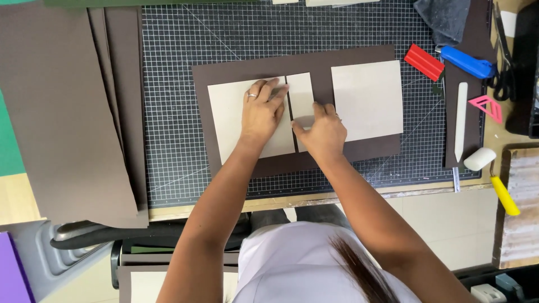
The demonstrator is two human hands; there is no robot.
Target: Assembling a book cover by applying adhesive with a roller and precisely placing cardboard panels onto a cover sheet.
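**Two hands placing grey boards on a brown sheet**

The view was from the head camera, looking straight down on a dark gridded cutting mat (168, 140). A brown sheet (359, 154) lay flat on the mat, and three pale grey boards rested on it in a row. The left hand (261, 115) lay palm down on the large left board (230, 120), its fingers extended and close together, their tips reaching the board's right edge; a ring showed on one finger. The hand pressed flat and gripped nothing. The right hand (323, 132) rested on the lower part of the narrow middle strip (300, 92), fingers loosely curled with the fingertips pressing down on the strip; it too clasped nothing. A thin dark gap separated the strip from the left board. The large right board (368, 101) lay apart from both hands, just beside the right hand's knuckles.

A stack of further brown sheets (62, 112) lay left of the mat. To the right of the mat were a red block (424, 62), a blue-handled tool (466, 62), a white bone folder (461, 120), a pink triangular guide (487, 106), black scissors (504, 67), and a roller with a white head and yellow handle (491, 177).
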